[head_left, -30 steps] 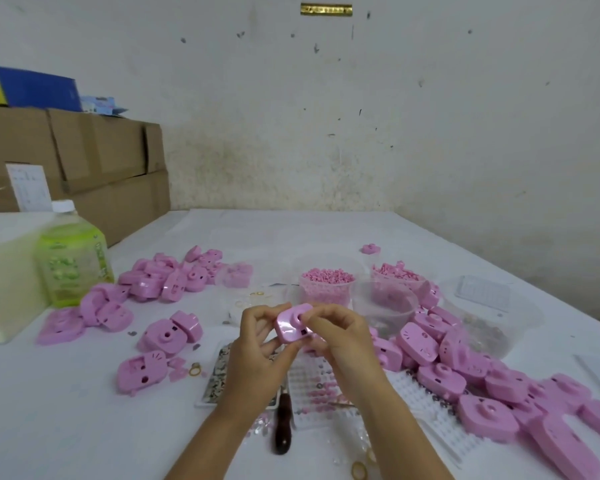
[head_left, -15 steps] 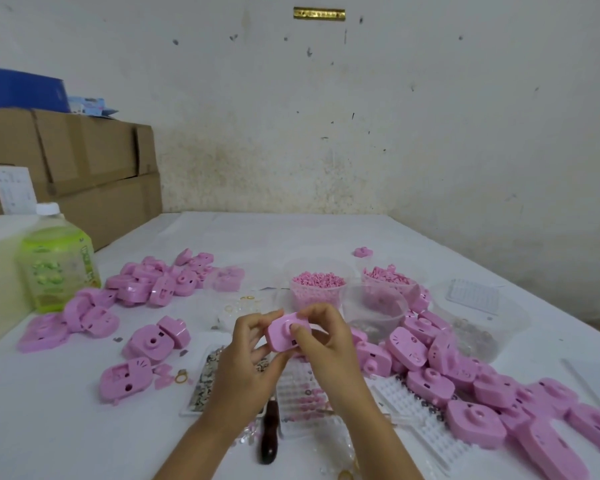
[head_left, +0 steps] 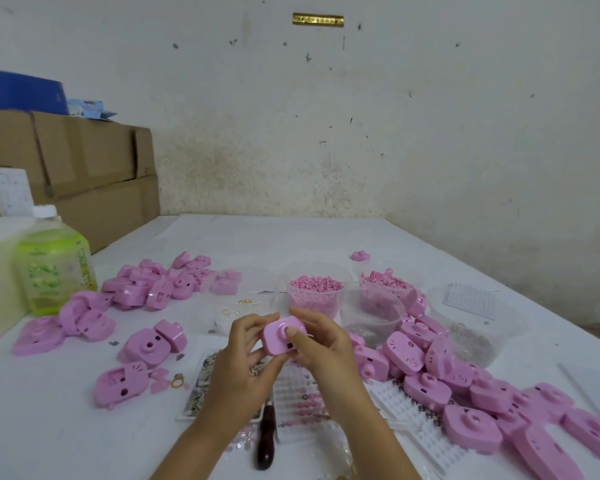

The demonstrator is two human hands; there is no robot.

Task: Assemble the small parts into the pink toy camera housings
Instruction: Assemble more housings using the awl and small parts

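Observation:
Both hands hold one pink toy camera housing (head_left: 277, 337) up over the middle of the table. My left hand (head_left: 243, 358) grips its left side with curled fingers. My right hand (head_left: 321, 348) grips the right side, and its thumb presses on the round lens opening at the front. Whatever small part sits under the thumb is hidden. A pile of pink housings (head_left: 465, 386) lies to the right, another pile (head_left: 153, 285) to the left. Two clear tubs hold small pink parts (head_left: 316, 285).
White peg trays (head_left: 416, 410) and a dark-handled tool (head_left: 266, 441) lie under my wrists. A green bottle (head_left: 54, 265) and cardboard boxes (head_left: 66, 174) stand at the left. An empty clear tub (head_left: 374, 313) and a tub of clear bits (head_left: 471, 337) sit at the right. Gold rings (head_left: 177, 381) lie loose.
My right thumb has moved onto the front of the housing and now presses on the lens opening. The housing stays gripped in both hands. The view has shifted slightly.

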